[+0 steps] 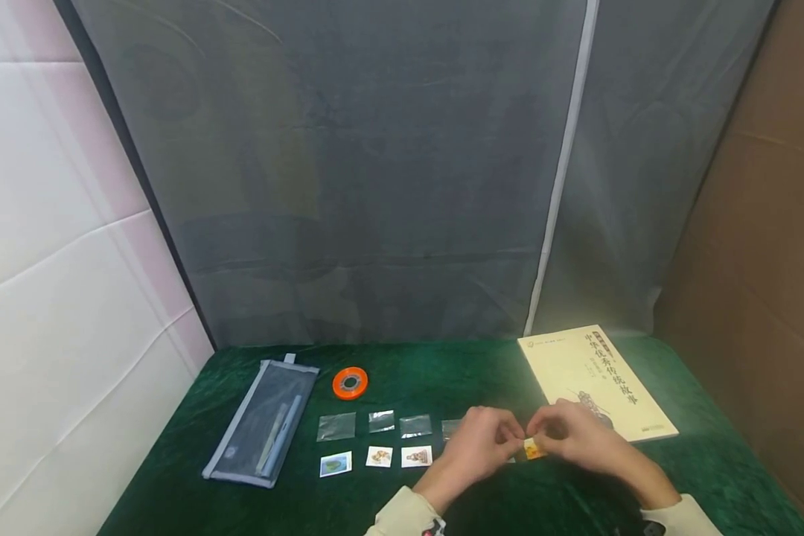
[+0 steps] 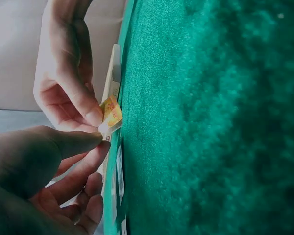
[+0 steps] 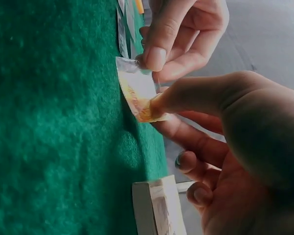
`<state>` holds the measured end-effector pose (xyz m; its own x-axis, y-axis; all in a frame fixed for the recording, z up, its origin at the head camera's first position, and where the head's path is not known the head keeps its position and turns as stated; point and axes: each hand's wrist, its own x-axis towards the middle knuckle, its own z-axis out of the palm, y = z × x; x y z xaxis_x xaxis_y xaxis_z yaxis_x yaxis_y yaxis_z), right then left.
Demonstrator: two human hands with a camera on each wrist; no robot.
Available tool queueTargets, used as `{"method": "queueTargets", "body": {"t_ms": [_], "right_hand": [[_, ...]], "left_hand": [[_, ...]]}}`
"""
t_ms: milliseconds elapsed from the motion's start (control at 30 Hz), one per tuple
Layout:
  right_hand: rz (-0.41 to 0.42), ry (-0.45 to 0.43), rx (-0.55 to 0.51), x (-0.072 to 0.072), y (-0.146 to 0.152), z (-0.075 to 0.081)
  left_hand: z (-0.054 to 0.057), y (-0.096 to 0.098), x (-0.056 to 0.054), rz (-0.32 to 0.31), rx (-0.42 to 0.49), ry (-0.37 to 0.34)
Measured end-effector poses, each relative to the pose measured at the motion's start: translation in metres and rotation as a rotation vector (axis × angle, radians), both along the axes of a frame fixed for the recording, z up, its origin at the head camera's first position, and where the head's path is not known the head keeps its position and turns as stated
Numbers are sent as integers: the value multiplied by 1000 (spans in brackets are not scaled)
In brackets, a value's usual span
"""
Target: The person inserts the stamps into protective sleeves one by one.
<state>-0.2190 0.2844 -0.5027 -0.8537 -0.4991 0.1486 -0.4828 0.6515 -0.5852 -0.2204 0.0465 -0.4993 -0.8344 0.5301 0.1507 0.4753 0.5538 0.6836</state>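
My left hand and right hand meet just over the green cloth. Between them is a small yellow-orange stamp. In the right wrist view clear plastic of a small sleeve shows at the stamp's far end. Thumb and finger of the left hand pinch the sleeve there. The right thumb and forefinger pinch the yellow end of the stamp. How far the stamp lies inside the sleeve I cannot tell. Left of the hands lie three stamps, one with a blue-green picture, below clear sleeves.
A cream book lies behind the right hand. On the left are a grey mesh zip pouch with pens inside and an orange tape roll. A grey curtain stands behind the green cloth.
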Motion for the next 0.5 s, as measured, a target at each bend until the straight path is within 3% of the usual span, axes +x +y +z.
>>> {"method": "queueTargets", "body": {"t_ms": [200, 500], "right_hand": [[-5, 9, 62, 0, 0, 2], [-92, 146, 207, 6, -6, 0]], "left_hand": [[-2, 8, -4, 14, -90, 96], [-3, 13, -5, 47, -184, 211]]}}
